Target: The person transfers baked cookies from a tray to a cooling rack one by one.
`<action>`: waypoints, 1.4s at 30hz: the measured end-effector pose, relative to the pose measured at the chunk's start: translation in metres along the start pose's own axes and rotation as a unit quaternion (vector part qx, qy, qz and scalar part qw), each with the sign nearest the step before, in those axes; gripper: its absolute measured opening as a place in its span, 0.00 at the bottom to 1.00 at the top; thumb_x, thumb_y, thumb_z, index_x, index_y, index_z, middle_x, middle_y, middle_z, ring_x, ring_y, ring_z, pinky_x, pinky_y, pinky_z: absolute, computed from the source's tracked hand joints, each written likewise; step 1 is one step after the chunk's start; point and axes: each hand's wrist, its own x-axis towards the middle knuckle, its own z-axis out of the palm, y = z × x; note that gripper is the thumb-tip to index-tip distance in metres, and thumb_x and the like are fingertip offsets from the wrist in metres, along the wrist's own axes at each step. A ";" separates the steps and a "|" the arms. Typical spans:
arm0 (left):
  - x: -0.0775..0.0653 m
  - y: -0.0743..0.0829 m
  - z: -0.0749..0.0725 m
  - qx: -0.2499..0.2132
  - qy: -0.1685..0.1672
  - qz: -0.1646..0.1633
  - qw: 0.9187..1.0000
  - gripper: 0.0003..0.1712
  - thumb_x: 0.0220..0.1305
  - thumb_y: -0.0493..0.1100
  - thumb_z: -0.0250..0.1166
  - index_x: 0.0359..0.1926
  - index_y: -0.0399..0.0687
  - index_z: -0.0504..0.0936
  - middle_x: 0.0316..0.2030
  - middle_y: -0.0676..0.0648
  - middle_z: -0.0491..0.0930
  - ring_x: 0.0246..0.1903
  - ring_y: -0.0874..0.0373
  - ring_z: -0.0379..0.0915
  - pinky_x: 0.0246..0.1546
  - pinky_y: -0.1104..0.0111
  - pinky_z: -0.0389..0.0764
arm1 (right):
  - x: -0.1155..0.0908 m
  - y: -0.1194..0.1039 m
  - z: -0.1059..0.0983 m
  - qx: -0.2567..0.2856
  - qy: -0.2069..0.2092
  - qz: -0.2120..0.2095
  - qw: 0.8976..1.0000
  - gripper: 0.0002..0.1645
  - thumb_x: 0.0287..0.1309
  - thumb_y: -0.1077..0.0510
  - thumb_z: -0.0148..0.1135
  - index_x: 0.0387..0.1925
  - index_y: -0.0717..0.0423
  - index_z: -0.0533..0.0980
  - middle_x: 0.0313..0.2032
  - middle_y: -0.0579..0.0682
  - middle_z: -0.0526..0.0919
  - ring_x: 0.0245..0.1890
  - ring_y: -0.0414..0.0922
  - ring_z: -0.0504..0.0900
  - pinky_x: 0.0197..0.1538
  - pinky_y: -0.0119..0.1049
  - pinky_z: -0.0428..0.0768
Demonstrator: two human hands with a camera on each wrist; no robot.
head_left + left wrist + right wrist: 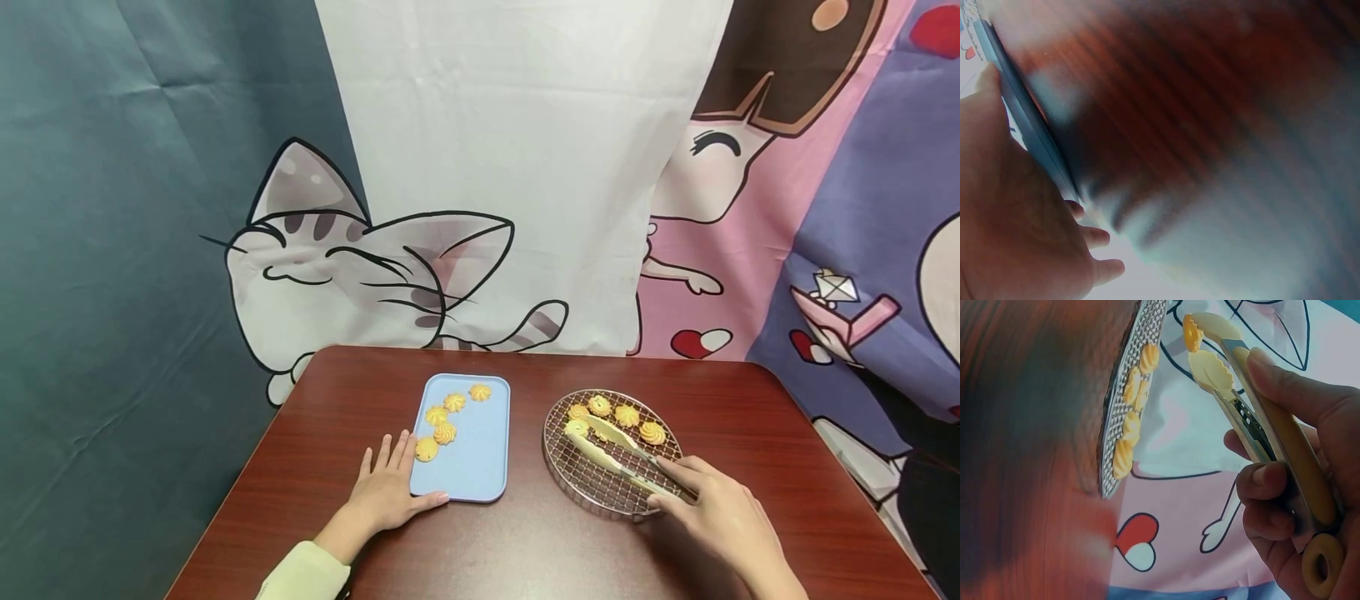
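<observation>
My left hand [386, 492] lies with its fingers spread along the left edge of a light blue tray [472, 475], thumb at the near corner. The left wrist view shows the same hand against the tray's dark-looking edge [1029, 119]. Several piped butter cookies [445, 432] sit on the tray's left and far parts. In my right hand [723, 508] are pale yellow-tipped food tongs [1260, 406], gripped by the handles above a round wire rack [592, 483]. A cookie [1192, 332] is at the tongs' tips; whether it is pinched I cannot tell. More cookies [627, 415] rest on the rack's far half.
Tray and rack stand apart on a reddish-brown wooden table [360, 383], tray left and rack right. Behind the table's far edge hangs a printed cloth [525, 167] with a cartoon cat. Something black [930, 508] shows at the right edge.
</observation>
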 end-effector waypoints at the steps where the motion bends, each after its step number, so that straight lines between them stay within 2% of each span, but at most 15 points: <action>1: 0.000 0.000 0.000 -0.001 -0.001 0.000 1.000 0.70 0.53 0.86 0.54 0.80 0.42 0.50 0.80 0.40 0.47 0.78 0.37 0.39 0.73 0.38 0.41 | -0.001 0.001 -0.001 -0.002 0.000 0.002 1.000 0.29 0.41 0.48 0.83 0.50 0.47 0.87 0.39 0.37 0.83 0.29 0.40 0.80 0.27 0.45 0.76; 8: -0.001 0.001 -0.002 -0.001 0.000 -0.001 1.000 0.70 0.54 0.85 0.54 0.80 0.42 0.50 0.80 0.40 0.47 0.78 0.37 0.39 0.73 0.38 0.41 | -0.008 0.007 -0.007 -0.003 0.003 0.016 1.000 0.29 0.42 0.48 0.82 0.50 0.47 0.87 0.41 0.38 0.84 0.31 0.46 0.83 0.29 0.49 0.78; 14: -0.001 0.001 -0.002 -0.002 0.000 -0.001 1.000 0.69 0.54 0.85 0.55 0.80 0.41 0.50 0.80 0.40 0.47 0.78 0.36 0.39 0.73 0.38 0.41 | -0.014 0.015 -0.010 -0.005 -0.010 0.035 0.999 0.29 0.43 0.46 0.82 0.50 0.46 0.87 0.40 0.37 0.83 0.29 0.43 0.80 0.28 0.47 0.76; 19: -0.001 0.001 -0.002 0.002 -0.001 -0.001 1.000 0.69 0.54 0.85 0.54 0.80 0.41 0.50 0.80 0.40 0.47 0.78 0.36 0.39 0.74 0.38 0.41 | -0.021 0.023 -0.012 -0.004 -0.024 0.056 0.998 0.30 0.44 0.43 0.82 0.51 0.46 0.87 0.39 0.38 0.83 0.31 0.47 0.82 0.30 0.48 0.76; 27: 0.000 0.000 -0.001 0.004 -0.001 0.000 1.000 0.70 0.54 0.86 0.53 0.80 0.42 0.49 0.80 0.40 0.47 0.78 0.36 0.39 0.73 0.38 0.41 | -0.029 0.036 -0.015 -0.004 -0.045 0.080 0.996 0.31 0.45 0.43 0.81 0.50 0.53 0.86 0.38 0.44 0.83 0.34 0.53 0.84 0.34 0.55 0.79; 33: -0.001 0.001 -0.001 0.001 -0.001 0.000 1.000 0.69 0.54 0.85 0.54 0.80 0.42 0.49 0.80 0.40 0.47 0.78 0.36 0.39 0.73 0.38 0.41 | -0.031 0.045 -0.016 -0.008 -0.064 0.100 0.993 0.32 0.47 0.41 0.80 0.51 0.55 0.86 0.41 0.49 0.85 0.36 0.57 0.85 0.35 0.59 0.79; 40: -0.001 0.001 -0.002 -0.002 -0.001 0.002 1.000 0.69 0.54 0.85 0.54 0.80 0.42 0.50 0.80 0.40 0.47 0.78 0.36 0.39 0.73 0.38 0.41 | -0.032 0.052 -0.015 -0.022 -0.069 0.103 0.992 0.31 0.45 0.39 0.80 0.47 0.53 0.87 0.35 0.42 0.81 0.29 0.47 0.80 0.29 0.47 0.74; 42: -0.001 0.001 -0.001 -0.002 -0.001 0.002 1.000 0.69 0.54 0.85 0.54 0.80 0.42 0.50 0.80 0.40 0.47 0.78 0.36 0.39 0.73 0.38 0.41 | -0.033 0.053 -0.015 -0.024 -0.070 0.102 0.992 0.31 0.44 0.38 0.80 0.46 0.53 0.87 0.35 0.42 0.81 0.28 0.46 0.79 0.28 0.46 0.74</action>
